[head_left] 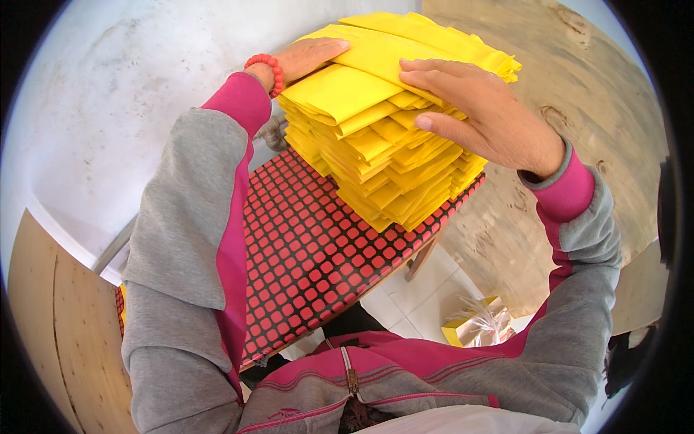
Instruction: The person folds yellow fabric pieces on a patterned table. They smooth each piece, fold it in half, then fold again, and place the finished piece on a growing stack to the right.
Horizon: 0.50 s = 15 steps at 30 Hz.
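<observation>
A tall stack of folded yellow sheets (390,155) stands on a bench covered in red-and-black checked cloth (303,246). Its layers are uneven, with several corners sticking out toward me. My left hand (307,56) lies on the stack's upper left side, fingers stretched out, a red bead bracelet (269,72) at the wrist. Over the upper right side is my right hand (481,108), fingers extended and thumb apart, resting on or just above the top sheets. Neither hand grips a sheet. Part of the stack's right side is hidden by my right hand.
A wooden board (578,137) with knots stands to the right of the stack. Behind and left is a stained white wall (130,94). On the tiled floor below sits a yellow box (470,329) with clear plastic in it. Wood panelling (58,311) shows at lower left.
</observation>
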{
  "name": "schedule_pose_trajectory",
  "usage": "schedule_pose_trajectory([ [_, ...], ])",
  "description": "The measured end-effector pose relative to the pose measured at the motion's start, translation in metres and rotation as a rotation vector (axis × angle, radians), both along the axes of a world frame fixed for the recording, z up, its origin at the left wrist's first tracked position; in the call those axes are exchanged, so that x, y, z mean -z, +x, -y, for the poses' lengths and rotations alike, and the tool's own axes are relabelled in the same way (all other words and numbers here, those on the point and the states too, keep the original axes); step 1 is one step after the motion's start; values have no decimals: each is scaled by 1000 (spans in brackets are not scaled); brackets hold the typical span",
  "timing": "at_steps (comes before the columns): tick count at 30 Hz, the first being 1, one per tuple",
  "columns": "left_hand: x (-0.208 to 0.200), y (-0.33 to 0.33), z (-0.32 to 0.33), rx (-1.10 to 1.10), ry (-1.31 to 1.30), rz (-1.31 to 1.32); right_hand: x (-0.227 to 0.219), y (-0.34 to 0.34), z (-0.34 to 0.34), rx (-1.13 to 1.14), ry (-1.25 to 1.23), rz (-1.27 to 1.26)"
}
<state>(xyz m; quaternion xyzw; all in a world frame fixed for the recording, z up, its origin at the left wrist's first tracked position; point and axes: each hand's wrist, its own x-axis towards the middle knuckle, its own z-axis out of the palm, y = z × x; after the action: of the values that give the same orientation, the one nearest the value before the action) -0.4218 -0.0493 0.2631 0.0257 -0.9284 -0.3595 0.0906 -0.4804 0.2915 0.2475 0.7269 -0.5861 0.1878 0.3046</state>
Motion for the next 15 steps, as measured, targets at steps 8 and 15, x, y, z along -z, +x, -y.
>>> schedule_pose_trajectory([
  [8, -10, 6, 2, 59, -145, -220, 14, 29, -36, 258, -12, -314],
  [15, -34, 75, -6, -18, -441, -482, 51, 59, -66, -165, -177, -185],
])
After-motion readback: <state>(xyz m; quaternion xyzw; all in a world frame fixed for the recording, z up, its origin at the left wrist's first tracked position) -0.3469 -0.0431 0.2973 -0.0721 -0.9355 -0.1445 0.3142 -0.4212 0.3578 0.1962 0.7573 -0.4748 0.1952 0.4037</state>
